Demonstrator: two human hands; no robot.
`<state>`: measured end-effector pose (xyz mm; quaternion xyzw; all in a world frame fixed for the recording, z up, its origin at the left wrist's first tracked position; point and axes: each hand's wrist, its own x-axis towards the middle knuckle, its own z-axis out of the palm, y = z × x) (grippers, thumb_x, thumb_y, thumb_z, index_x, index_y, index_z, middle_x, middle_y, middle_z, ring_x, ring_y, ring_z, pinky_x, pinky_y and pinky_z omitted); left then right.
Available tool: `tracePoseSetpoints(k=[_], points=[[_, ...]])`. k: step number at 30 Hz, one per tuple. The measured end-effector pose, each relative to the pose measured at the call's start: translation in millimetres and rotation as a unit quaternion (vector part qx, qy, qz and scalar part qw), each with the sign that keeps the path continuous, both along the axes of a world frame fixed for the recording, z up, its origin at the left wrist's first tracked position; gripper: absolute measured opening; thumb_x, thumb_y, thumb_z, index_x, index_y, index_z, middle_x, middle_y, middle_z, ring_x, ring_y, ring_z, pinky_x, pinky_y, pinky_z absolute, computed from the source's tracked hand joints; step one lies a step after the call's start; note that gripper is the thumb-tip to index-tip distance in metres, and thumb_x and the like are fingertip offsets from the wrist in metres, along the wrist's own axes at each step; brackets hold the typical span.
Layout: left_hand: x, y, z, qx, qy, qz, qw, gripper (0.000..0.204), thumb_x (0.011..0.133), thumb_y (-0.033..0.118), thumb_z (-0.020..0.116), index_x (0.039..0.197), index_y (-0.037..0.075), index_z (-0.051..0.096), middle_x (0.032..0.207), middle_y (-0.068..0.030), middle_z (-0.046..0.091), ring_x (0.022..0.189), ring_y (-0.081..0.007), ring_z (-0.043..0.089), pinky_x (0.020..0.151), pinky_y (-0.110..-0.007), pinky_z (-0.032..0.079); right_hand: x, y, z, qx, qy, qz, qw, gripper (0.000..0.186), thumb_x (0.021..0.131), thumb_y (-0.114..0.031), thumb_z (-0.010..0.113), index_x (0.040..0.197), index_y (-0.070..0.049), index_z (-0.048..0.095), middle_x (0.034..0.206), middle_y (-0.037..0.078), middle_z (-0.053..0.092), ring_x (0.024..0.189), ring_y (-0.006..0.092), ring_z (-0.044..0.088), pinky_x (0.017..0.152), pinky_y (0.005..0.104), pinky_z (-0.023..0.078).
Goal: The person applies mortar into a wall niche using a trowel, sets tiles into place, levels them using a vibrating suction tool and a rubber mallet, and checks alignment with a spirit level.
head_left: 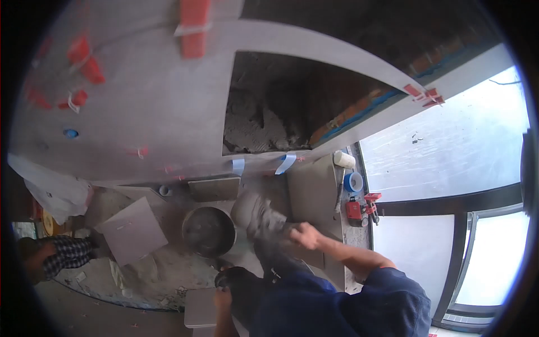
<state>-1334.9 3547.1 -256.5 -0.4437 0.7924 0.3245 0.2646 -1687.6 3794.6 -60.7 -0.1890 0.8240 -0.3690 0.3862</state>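
My right hand [305, 235] is closed in front of me, at the end of my bent bare forearm. Just left of it is a motion-smeared, grey-coated thing [264, 218], pale and rounded at its far side. I cannot tell whether my fingers grip it or some tool at its edge. Close by on the left stands a round bucket [186, 236] with dark grey mortar-like paste [209, 229] inside. Low in the view, my left hand [223, 296] is beside my dark-trousered knee, next to a small black thing [223, 275]. Its fingers are mostly hidden.
Large grey tiles [157, 95] with red clips frame a wall opening [269, 106] ahead. A loose square tile [135, 230] lies left of the bucket. Another person's checked sleeve [68, 255] shows far left. Blue tape [353, 181] and a red tool [362, 208] sit on the right-hand ledge.
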Motion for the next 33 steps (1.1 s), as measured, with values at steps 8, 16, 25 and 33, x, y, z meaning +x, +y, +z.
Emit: tracePoseSetpoints(k=[8, 16, 25, 33], points=[[-5.5, 1.3, 12.3, 0.027, 0.02, 0.049, 0.998, 0.034, 0.084, 0.028, 0.056, 0.097, -0.003, 0.064, 0.095, -0.0263, 0.066, 0.092, -0.0442, 0.063, 0.079, -0.051, 0.049, -164.0, -10.7, 79.9, 0.061, 0.352, -0.101, 0.928, 0.034, 0.089, -0.034, 0.058, 0.094, -0.001, 0.059, 0.083, 0.026, 0.063, 0.087, 0.0448, 0.06, 0.074, 0.0506, 0.047], [-11.2, 34.2, 17.0, -0.007, 0.028, 0.127, 0.991, 0.037, 0.083, 0.033, 0.056, 0.086, -0.003, 0.065, 0.082, -0.0258, 0.064, 0.083, -0.0441, 0.063, 0.073, -0.05, 0.048, -312.6, -63.0, 19.9, 0.142, 0.279, -0.087, 0.946, 0.044, 0.087, -0.044, 0.061, 0.098, -0.001, 0.063, 0.09, 0.025, 0.066, 0.092, 0.0415, 0.063, 0.081, 0.0492, 0.049], [-19.1, 42.3, 39.6, 0.001, 0.081, 0.131, 0.988, 0.039, 0.08, 0.034, 0.057, 0.083, -0.005, 0.064, 0.082, -0.027, 0.064, 0.082, -0.0447, 0.063, 0.074, -0.05, 0.047, -246.7, -53.5, 52.2, 0.076, 0.219, -0.188, 0.955, 0.052, 0.087, -0.05, 0.06, 0.088, 0.001, 0.066, 0.081, 0.022, 0.067, 0.086, 0.0353, 0.067, 0.077, 0.042, 0.052], [-6.3, 40.7, 11.0, 0.083, 0.014, 0.085, 0.993, 0.043, 0.083, 0.036, 0.053, 0.089, -0.006, 0.064, 0.09, -0.0293, 0.064, 0.09, -0.0455, 0.062, 0.08, -0.051, 0.047, -51.7, -34.7, 41.1, 0.184, 0.059, 0.07, 0.979, 0.052, 0.088, -0.054, 0.053, 0.098, -0.004, 0.065, 0.081, 0.025, 0.065, 0.08, 0.0417, 0.064, 0.074, 0.0486, 0.051]])
